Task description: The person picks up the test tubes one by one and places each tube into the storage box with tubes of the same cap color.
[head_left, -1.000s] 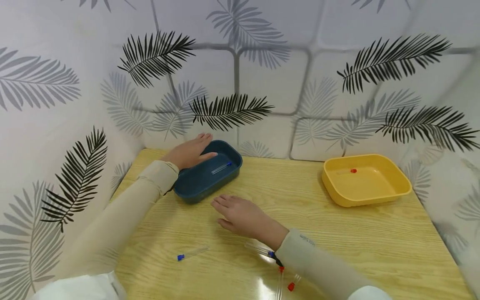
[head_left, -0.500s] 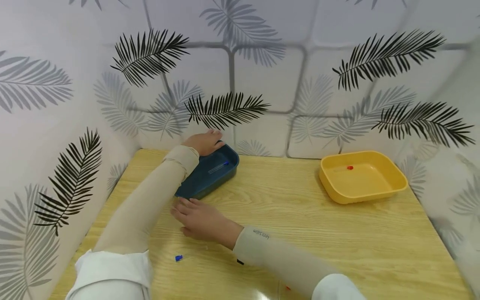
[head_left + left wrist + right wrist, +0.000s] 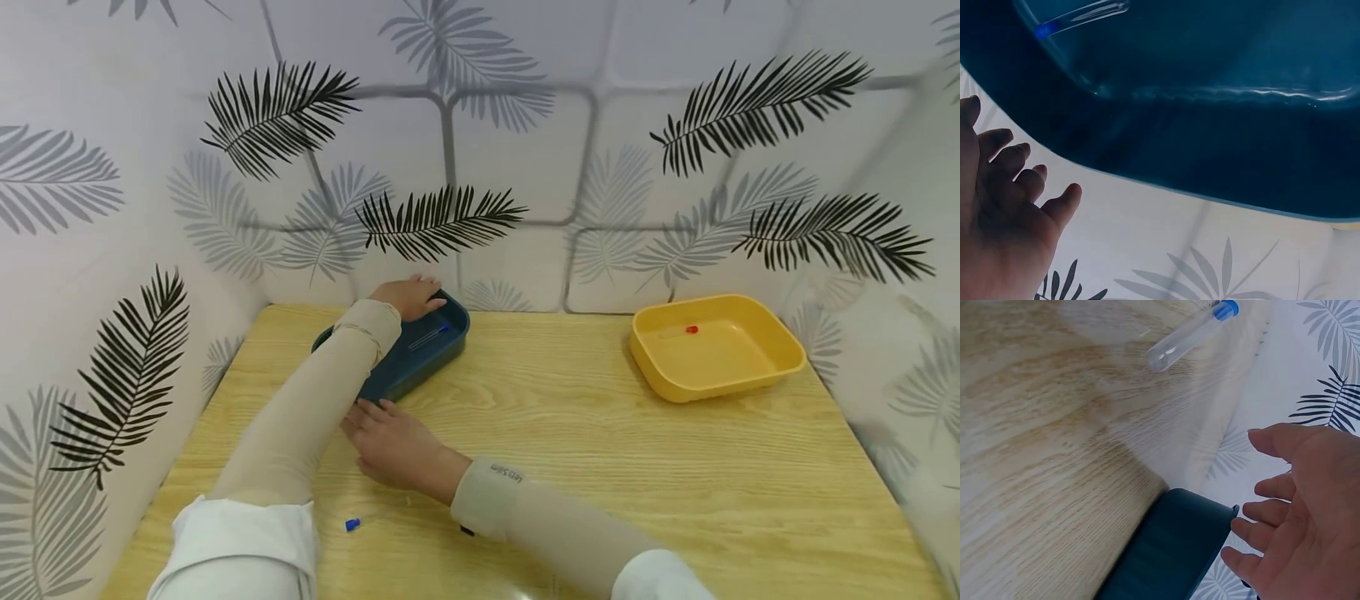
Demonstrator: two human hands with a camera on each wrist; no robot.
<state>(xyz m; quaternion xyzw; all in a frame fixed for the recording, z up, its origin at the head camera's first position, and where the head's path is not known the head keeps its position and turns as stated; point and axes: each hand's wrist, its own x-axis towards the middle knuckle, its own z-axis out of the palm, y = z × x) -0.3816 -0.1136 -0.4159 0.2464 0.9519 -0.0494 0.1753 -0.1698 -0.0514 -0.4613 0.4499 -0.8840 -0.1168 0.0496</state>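
A dark blue tray (image 3: 408,377) stands at the back left of the table, holding a clear tube with a blue cap (image 3: 429,337). My left hand (image 3: 407,298) is at its far side; in the left wrist view its loosely bent fingers (image 3: 1025,181) lie beside the rim. At the tray's near left end is my right hand (image 3: 397,446), its fingers (image 3: 1260,534) spread along the wall and seeming to touch the rim. Neither hand grips a tube. On the wood near my right forearm lies another blue-capped tube (image 3: 1188,339), partly hidden in the head view. My left sleeve covers the tray's left part.
To the back right stands a yellow tray (image 3: 660,375) with a red-capped tube (image 3: 692,330) inside. Patterned white sheeting (image 3: 517,267) rises behind and beside the wooden table (image 3: 570,433). My right forearm hides part of the table's front.
My right hand has moved left to the blue tray's near end, its forearm now covering several tubes. My left hand has shifted right along the far rim. The head view has shifted slightly.
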